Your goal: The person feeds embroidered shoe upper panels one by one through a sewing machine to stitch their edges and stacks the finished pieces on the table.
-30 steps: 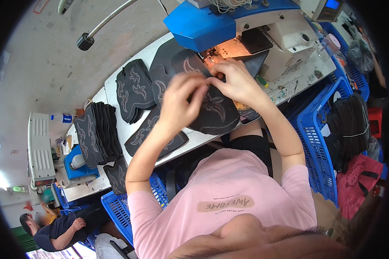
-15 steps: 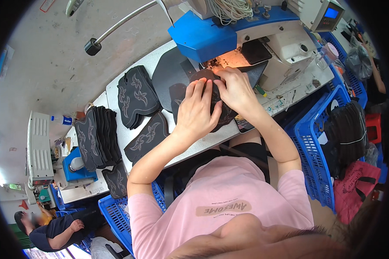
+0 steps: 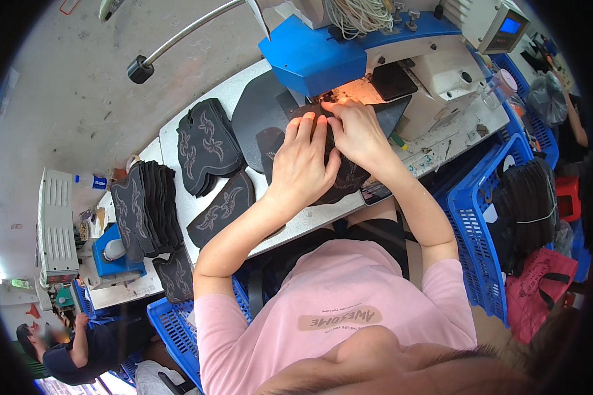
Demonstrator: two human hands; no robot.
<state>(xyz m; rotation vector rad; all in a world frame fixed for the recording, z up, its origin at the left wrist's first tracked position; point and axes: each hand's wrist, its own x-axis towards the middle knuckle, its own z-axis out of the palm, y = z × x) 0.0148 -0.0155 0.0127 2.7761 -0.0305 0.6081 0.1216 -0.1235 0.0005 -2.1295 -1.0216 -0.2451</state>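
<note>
Both hands rest flat on a dark embroidered boot-shaft panel (image 3: 339, 174) lying on the white worktable (image 3: 323, 220). The left hand (image 3: 303, 164) presses down with extended fingers, palm on the panel; the right hand (image 3: 356, 131) lies just beside it, fingertips curled at the panel's far edge, directly under the lit needle area of the blue-and-white sewing machine (image 3: 375, 59). Neither hand encloses the piece; both pin it to the surface. Judged from the layout, the panel is at the feeding stage: positioned at the needle, with the seam on this piece apparently not finished. To the left of the left hand, two stitched panels (image 3: 204, 148) with pale scroll embroidery lie flat on the table, and another (image 3: 227, 207) lies nearer the body; further left, a thick stack of like panels (image 3: 145, 207) stands on edge, which suggests a large batch, though which pieces are finished cannot be told. Containers: right of the right hand, a blue plastic crate (image 3: 474, 224) holds a bundle of dark material (image 3: 527, 207) tied with a light band; below the left forearm, a second blue crate (image 3: 174, 329) shows mostly its lattice wall, contents unclear. A red bag (image 3: 540, 289) sits beside the right crate.
</note>
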